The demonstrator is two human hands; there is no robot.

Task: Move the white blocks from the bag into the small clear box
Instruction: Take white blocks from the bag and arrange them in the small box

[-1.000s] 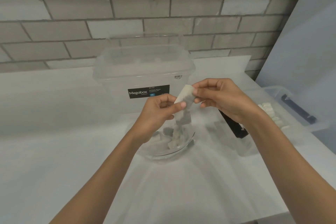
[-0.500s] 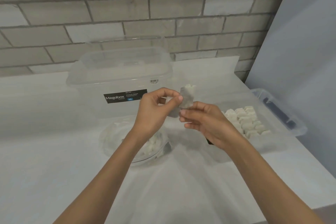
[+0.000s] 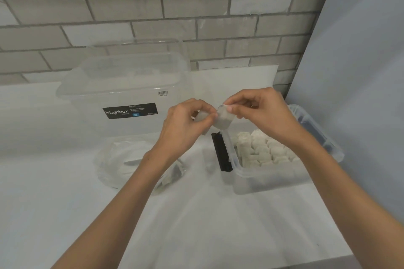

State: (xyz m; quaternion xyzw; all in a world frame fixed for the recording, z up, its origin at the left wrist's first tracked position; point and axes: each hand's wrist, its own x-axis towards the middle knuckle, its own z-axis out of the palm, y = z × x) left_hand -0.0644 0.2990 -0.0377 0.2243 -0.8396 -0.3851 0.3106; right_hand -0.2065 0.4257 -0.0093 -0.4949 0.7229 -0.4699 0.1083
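Note:
My left hand (image 3: 185, 124) and my right hand (image 3: 260, 113) meet above the table, both pinching a small white block wrapped in clear plastic (image 3: 223, 119). Just below and to the right stands the small clear box (image 3: 271, 179), open, with a black latch (image 3: 220, 152) on its left end. Rows of white blocks (image 3: 264, 150) fill part of it. Left of my left forearm lies a round clear bag or bowl (image 3: 122, 159) holding more white blocks, partly hidden by the arm.
A large clear Megabox tub (image 3: 122, 85) with its lid on stands at the back left against the brick wall. A pale blue panel (image 3: 360, 61) rises on the right. The table's front right edge (image 3: 328, 257) is close.
My view has swung right, bringing the small clear box into full sight. Both hands carried the wrapped block rightward from above the bag to just above the box's left end.

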